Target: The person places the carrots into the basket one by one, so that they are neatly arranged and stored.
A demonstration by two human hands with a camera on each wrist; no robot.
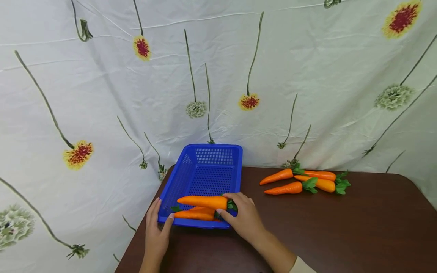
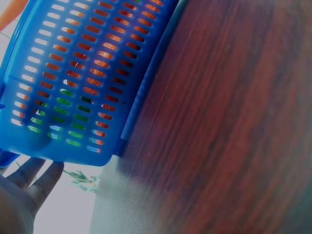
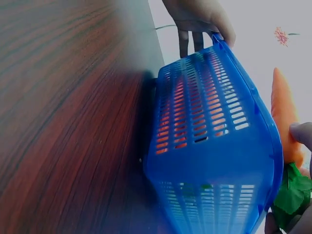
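Note:
A blue plastic basket with slotted walls sits on the table's left part. My left hand grips its near left corner, thumb over the front rim and fingers along the outside. Between thumb and fingers, my right hand pinches an orange carrot near its leafy end, above the basket's near end. The right wrist view shows this carrot's green leaves just past the rim. Under it, other carrots lie inside the basket, partly hidden; their orange shows through the slots in the left wrist view.
To the right of the basket, several carrots with green tops lie in a loose group on the dark brown wooden table. A pale cloth printed with flowers hangs behind the table and at its left.

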